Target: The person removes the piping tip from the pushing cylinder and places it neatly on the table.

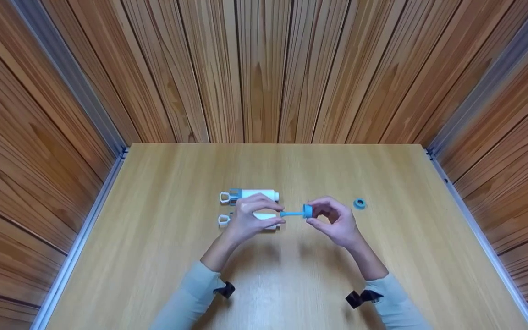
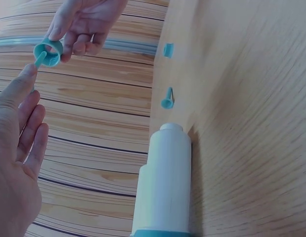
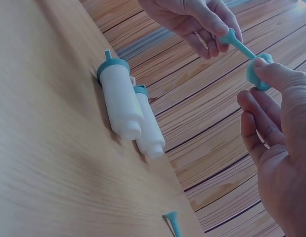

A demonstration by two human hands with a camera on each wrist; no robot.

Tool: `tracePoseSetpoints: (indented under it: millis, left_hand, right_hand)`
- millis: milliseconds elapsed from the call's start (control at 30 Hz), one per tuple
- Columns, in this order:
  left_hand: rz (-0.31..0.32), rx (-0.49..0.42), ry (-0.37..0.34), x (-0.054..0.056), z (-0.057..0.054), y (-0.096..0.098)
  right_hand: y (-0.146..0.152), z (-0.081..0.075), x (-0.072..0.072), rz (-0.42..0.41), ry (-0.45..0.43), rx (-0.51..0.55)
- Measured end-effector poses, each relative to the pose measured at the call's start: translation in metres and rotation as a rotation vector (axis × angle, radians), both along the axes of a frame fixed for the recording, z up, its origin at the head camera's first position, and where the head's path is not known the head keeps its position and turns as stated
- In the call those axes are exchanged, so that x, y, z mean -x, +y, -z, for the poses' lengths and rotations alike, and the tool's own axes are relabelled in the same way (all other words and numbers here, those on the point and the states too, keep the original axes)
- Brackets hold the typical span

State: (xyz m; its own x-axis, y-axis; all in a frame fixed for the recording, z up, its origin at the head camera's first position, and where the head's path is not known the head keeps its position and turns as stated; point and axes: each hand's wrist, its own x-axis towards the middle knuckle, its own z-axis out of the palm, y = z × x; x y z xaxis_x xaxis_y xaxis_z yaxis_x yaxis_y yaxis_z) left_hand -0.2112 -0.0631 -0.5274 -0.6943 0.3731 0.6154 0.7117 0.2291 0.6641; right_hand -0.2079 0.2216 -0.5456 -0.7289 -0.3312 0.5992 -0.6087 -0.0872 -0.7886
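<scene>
My left hand point(image 1: 252, 215) pinches the flared end of a thin light-blue nozzle point(image 1: 293, 213) between thumb and fingertips. Facing it, my right hand point(image 1: 335, 222) holds a light-blue threaded ring cap point(image 1: 308, 211) by its rim. In the left wrist view the nozzle's narrow end stands in the opening of the ring cap point(image 2: 53, 60). Both parts are held above the table. Beside and partly under my left hand lie two white cylinders point(image 1: 258, 194) point(image 3: 150, 123) with blue collars and white loop handles.
A second blue ring cap point(image 1: 359, 203) lies on the wooden table point(image 1: 177, 174) right of my right hand. Another blue nozzle point(image 2: 167, 100) lies on the table beyond the cylinders' ends. Wood-panelled walls point(image 1: 264, 73) enclose the back and sides.
</scene>
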Motion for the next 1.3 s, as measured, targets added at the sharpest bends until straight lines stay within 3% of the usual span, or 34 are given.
tracePoseSetpoints:
  millis: [533,833,1100,1300]
  left_hand:
    - [-0.048,-0.027,-0.028,-0.004,-0.005,0.008]
    - [-0.097,-0.022,-0.153,-0.007,-0.013,0.024]
    - [-0.049,0.020,-0.192,-0.004,-0.019,0.044]
    - [-0.042,0.016,-0.336,-0.001,-0.019,0.064]
  right_hand:
    - [0.017,0.011,-0.001,0.017,0.011,-0.013]
    - [0.040,0.014,-0.003,0.064,-0.013,-0.033]
    - [0.072,0.012,-0.004,0.120,-0.001,-0.111]
    - [0.096,0.012,-0.003,0.164,-0.025,-0.148]
